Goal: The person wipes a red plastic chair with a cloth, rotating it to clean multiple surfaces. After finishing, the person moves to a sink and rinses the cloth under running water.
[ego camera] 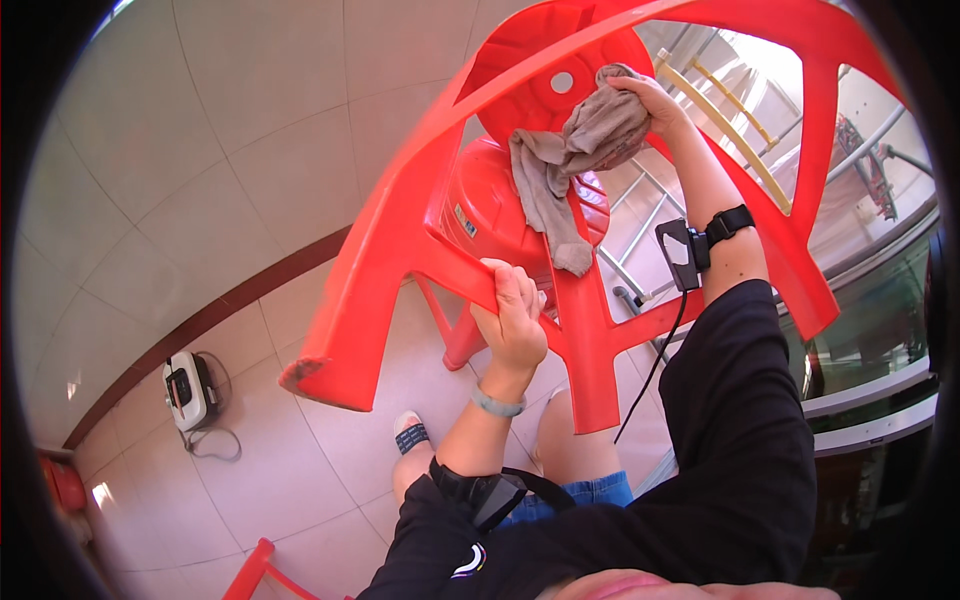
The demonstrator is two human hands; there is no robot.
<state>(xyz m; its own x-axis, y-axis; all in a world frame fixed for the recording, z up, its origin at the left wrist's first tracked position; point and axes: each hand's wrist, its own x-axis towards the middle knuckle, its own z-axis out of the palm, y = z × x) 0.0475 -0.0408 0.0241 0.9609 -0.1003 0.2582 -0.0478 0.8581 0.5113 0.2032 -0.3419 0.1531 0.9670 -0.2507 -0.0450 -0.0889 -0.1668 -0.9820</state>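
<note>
A red plastic stool (592,375) is held up before me, tilted so its legs point towards me and the hollow underside of its seat faces me. My left hand (514,319) grips a crossbar between two of its legs. In my right hand (651,101) is a crumpled grey-brown cloth (600,139), inside the stool's frame near the seat's underside. The cloth's loose end hangs down over a leg. Whether the cloth touches the seat is unclear. Behind the frame stands a second red stool (487,202), partly hidden by the held one.
A white and black appliance (187,390) with a cord lies on the tiled floor (300,480) by the wall (187,150). Part of another red stool (251,570) shows at lower left. Metal tubing (637,247) and yellow bars (724,127) stand at right, near a glass panel (855,360).
</note>
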